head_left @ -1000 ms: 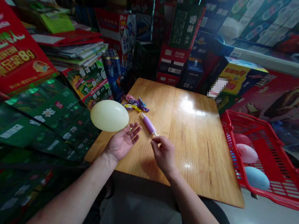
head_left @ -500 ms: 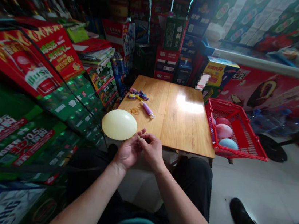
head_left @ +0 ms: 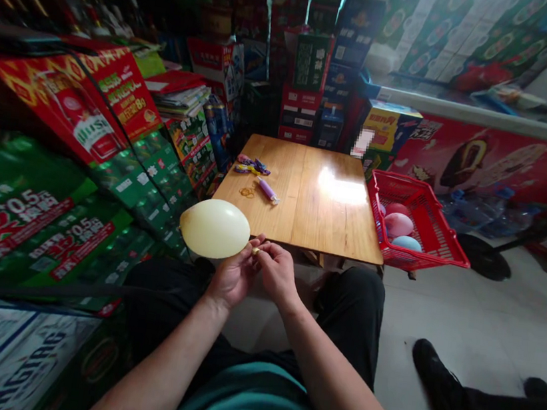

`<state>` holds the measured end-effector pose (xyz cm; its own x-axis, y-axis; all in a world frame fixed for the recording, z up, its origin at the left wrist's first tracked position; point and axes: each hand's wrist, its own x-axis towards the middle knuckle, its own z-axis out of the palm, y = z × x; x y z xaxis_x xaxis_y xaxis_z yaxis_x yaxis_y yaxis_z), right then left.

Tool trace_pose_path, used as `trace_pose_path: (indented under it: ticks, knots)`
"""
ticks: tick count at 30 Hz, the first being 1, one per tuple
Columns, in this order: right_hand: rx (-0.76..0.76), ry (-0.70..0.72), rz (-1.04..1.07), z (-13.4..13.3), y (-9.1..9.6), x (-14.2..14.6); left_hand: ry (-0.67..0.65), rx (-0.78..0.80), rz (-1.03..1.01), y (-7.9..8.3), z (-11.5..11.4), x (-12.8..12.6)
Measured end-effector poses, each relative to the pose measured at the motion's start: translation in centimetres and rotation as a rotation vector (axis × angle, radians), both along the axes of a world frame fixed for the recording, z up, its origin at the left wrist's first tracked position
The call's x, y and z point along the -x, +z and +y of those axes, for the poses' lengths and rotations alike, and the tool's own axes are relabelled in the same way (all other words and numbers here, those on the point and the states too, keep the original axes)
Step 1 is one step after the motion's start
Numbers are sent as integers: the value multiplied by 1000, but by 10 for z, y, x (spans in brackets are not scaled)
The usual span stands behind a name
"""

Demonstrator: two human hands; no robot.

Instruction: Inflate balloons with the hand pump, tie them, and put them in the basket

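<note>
My left hand pinches the neck of an inflated pale yellow balloon, which sticks out to the left above my lap. My right hand meets it from the right, fingers closed on the same neck. Both hands are in front of the near edge of a wooden table. On the table lie a purple hand pump, a pile of uninflated coloured balloons and some rubber bands.
A red basket right of the table holds pink and blue inflated balloons. Stacked green and red cartons crowd the left side and the back. Another person's black shoe and leg lie at lower right on the grey floor.
My right hand left the pump on the table and came to the balloon's neck. Both hands drew back from the table towards my lap, and the view pulled back with them.
</note>
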<state>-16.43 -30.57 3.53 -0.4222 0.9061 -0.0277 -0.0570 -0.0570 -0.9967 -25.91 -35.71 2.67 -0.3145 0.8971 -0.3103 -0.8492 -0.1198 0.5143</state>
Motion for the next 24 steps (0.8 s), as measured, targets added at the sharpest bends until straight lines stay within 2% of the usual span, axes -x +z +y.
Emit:
trace_pose_path:
  ticks: [6, 13, 15, 20, 22, 24]
  knots:
    - [24, 104, 62, -8, 10, -8, 58, 31, 54, 0, -5, -5]
    - [58, 75, 102, -9, 9, -14, 34, 58, 9, 6, -9, -9]
    - [29, 105, 96, -8, 11, -18, 25, 61, -18, 8, -10, -9]
    - [-150, 150, -52, -7, 17, -26, 1, 81, -75, 13, -12, -9]
    - [-127, 139, -48, -6, 16, -26, 5, 76, -72, 14, -13, -9]
    - [-37, 143, -7, -4, 14, -23, 2, 66, -62, 16, -12, -11]
